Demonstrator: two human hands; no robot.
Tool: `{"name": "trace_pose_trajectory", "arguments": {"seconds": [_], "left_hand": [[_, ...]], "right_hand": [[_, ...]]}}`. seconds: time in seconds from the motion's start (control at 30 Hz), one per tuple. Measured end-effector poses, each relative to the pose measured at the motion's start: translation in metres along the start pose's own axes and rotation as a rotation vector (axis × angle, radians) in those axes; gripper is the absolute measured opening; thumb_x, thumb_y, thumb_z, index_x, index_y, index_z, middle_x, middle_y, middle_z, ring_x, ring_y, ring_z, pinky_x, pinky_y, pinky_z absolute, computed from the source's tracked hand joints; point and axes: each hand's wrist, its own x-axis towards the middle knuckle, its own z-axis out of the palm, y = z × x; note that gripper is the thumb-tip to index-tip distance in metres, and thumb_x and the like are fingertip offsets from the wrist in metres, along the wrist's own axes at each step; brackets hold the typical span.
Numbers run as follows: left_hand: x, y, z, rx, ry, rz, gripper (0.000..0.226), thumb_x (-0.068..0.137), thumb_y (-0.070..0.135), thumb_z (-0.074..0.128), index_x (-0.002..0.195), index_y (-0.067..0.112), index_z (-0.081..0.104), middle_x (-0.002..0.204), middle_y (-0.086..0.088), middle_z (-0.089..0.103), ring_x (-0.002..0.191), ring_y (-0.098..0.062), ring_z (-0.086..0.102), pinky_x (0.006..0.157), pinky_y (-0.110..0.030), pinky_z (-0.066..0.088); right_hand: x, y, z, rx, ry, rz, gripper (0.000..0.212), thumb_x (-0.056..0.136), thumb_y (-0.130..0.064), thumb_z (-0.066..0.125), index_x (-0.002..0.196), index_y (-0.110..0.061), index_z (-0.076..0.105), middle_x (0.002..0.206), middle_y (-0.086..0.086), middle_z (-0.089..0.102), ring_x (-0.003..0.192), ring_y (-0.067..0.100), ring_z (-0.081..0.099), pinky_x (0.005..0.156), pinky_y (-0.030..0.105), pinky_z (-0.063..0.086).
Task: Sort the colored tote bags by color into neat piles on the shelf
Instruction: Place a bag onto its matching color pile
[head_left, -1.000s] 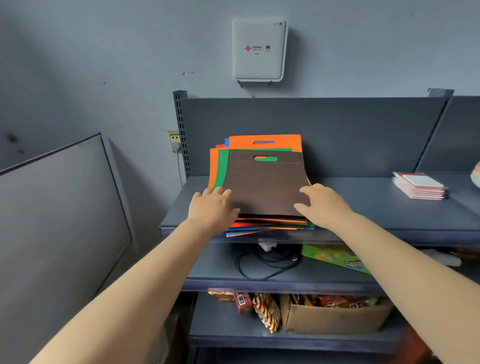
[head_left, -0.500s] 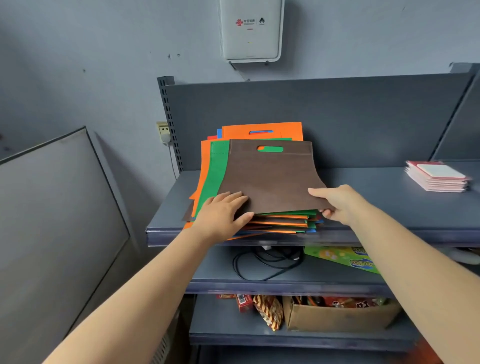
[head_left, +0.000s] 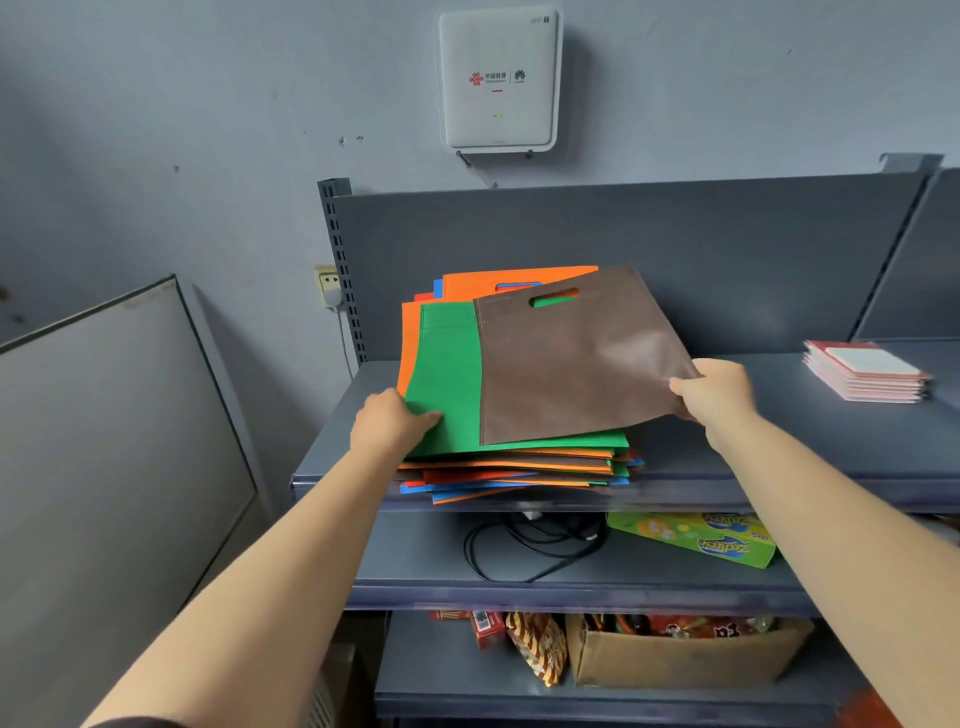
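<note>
Grey metal shelf (head_left: 779, 457) against a blue-grey wall, a white router box (head_left: 498, 78) mounted above it. Stack of tote bags (head_left: 519, 467) sits at the shelf's front edge, toward its left end; orange, blue, red and green layers fan out unevenly, some overhanging the front lip.

Right hand (head_left: 719, 387) pinches the lower right corner of the brown bag (head_left: 576, 358), thumb on top, that corner lifted off the stack and the bag skewed to the right. Left hand (head_left: 389, 421) rests on the left front corner of the green bag (head_left: 447, 384), thumb on the fabric; remaining fingers not resolvable.

Pink-edged stack of booklets (head_left: 865, 371) lies near the shelf's right end, well apart from the bags. Lower shelf: black cable (head_left: 519, 551), green box (head_left: 696, 540). Bottom shelf: cardboard box (head_left: 675, 660) of snacks.
</note>
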Motion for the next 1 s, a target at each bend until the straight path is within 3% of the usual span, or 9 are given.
{"name": "trace_pose_trajectory", "arguments": {"seconds": [0.1,0.2,0.33,0.43,0.5,0.7,0.83,0.9,1.0], "left_hand": [[0.001,-0.002,-0.003,-0.195,-0.031,-0.057,0.033,0.082,0.029,0.072,0.089,0.004,0.052,0.077,-0.006,0.052,0.078,-0.025,0.05,0.054,-0.031,0.034],[-0.001,-0.005,-0.01,-0.286,-0.031,-0.099,0.02,0.081,0.013,0.071,0.082,0.001,0.056,0.077,-0.014,0.053,0.068,-0.026,0.048,0.06,-0.03,0.036],[-0.013,-0.014,-0.028,-0.226,0.014,-0.077,0.008,0.08,0.002,0.063,0.075,0.003,0.056,0.069,-0.016,0.053,0.048,-0.025,0.047,0.054,-0.031,0.045],[-0.025,-0.019,-0.042,-0.111,0.078,0.009,0.013,0.084,-0.002,0.051,0.088,0.004,0.062,0.089,-0.019,0.063,0.048,-0.029,0.057,0.056,-0.038,0.056],[-0.034,-0.024,-0.051,-0.113,0.139,0.069,0.024,0.086,-0.004,0.048,0.103,0.003,0.063,0.098,-0.017,0.062,0.043,-0.027,0.057,0.044,-0.033,0.053],[-0.069,-0.048,-0.077,-0.445,0.354,0.077,0.025,0.089,-0.004,0.051,0.108,0.004,0.065,0.084,-0.014,0.065,0.04,-0.01,0.056,0.035,-0.018,0.046],[-0.097,-0.072,-0.101,-0.557,0.535,0.061,0.023,0.088,-0.001,0.055,0.105,0.005,0.069,0.094,-0.012,0.067,0.065,-0.01,0.06,0.054,-0.008,0.045],[-0.112,-0.092,-0.114,-0.665,0.57,0.045,0.021,0.089,0.002,0.056,0.102,0.011,0.069,0.099,-0.013,0.068,0.084,-0.026,0.065,0.077,-0.031,0.055],[-0.141,-0.126,-0.136,-0.767,0.634,0.006,0.019,0.09,0.005,0.057,0.094,0.02,0.068,0.104,-0.015,0.069,0.089,-0.026,0.063,0.089,-0.051,0.052]], "right_hand": [[0.002,0.0,-0.006,0.142,-0.011,0.069,0.023,0.089,0.001,0.058,0.111,-0.005,0.065,0.109,0.012,0.063,0.098,0.033,0.058,0.077,0.042,0.053],[-0.003,-0.003,-0.011,0.259,-0.103,0.17,0.024,0.089,0.009,0.054,0.11,-0.002,0.06,0.109,0.012,0.057,0.096,0.029,0.057,0.065,0.033,0.051],[-0.013,-0.004,-0.012,0.185,-0.118,0.103,0.029,0.091,0.008,0.052,0.115,-0.004,0.062,0.112,0.013,0.06,0.103,0.035,0.059,0.077,0.042,0.056],[-0.02,-0.003,-0.008,0.225,-0.164,0.114,0.029,0.091,0.012,0.046,0.105,-0.008,0.061,0.111,0.013,0.059,0.099,0.034,0.058,0.072,0.04,0.055],[-0.025,-0.004,-0.005,0.327,-0.219,0.166,0.03,0.09,0.017,0.041,0.099,-0.006,0.058,0.11,0.011,0.056,0.093,0.029,0.057,0.061,0.033,0.052],[-0.043,-0.012,0.016,0.529,-0.364,0.073,0.042,0.093,0.012,0.041,0.122,-0.011,0.06,0.114,0.005,0.061,0.101,0.024,0.058,0.06,0.029,0.051],[-0.065,-0.021,0.036,0.7,-0.503,0.014,0.04,0.096,0.006,0.041,0.123,-0.016,0.061,0.12,0.004,0.062,0.107,0.023,0.059,0.068,0.03,0.052],[-0.08,-0.027,0.044,0.797,-0.593,-0.003,0.04,0.096,0.004,0.039,0.109,-0.023,0.066,0.111,-0.002,0.069,0.103,0.018,0.062,0.068,0.028,0.052],[-0.107,-0.036,0.056,0.898,-0.719,-0.015,0.041,0.096,0.005,0.039,0.102,-0.026,0.066,0.092,-0.01,0.074,0.087,0.01,0.068,0.062,0.023,0.055]]}}
